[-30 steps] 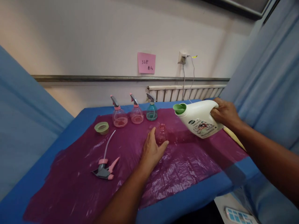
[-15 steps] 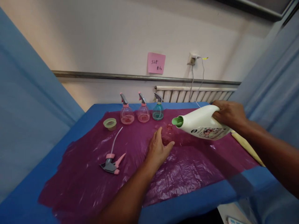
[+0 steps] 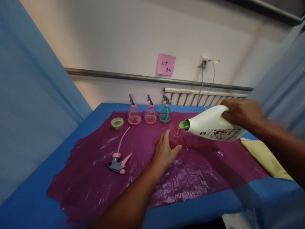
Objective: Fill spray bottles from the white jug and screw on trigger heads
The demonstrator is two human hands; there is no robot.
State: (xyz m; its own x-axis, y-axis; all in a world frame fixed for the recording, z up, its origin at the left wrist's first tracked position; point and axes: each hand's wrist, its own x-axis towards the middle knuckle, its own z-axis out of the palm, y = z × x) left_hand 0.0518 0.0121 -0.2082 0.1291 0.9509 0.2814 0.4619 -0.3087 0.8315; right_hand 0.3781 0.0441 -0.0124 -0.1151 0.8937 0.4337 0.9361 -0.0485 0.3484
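Observation:
My left hand [image 3: 165, 150] curves around the near side of a small clear pink spray bottle [image 3: 176, 136]. Its thumb and fingers lie on either side of the bottle, which stands upright without its spray head. My right hand [image 3: 240, 112] grips the handle of a large cream jug [image 3: 215, 127], tilted to the left. The jug's green spout [image 3: 185, 125] is just above and right of the bottle's open neck. I cannot make out any liquid leaving it. A grey and pink spray head [image 3: 116, 165] with a thin tube lies to the left.
Two pink spray bottles [image 3: 134, 119] [image 3: 150, 119] and a teal spray bottle [image 3: 165, 117] stand behind, holding some liquid. Left of them sits a small pale green tub [image 3: 117, 123]. Purple plastic sheeting [image 3: 95, 178] covers the blue table. A folded yellow cloth [image 3: 265, 159] lies at right.
The view has shifted, so most things appear farther right, and more of the yellow cloth shows. The jug's spout is slightly closer to the bottle's neck. My left hand keeps its pose around the bottle.

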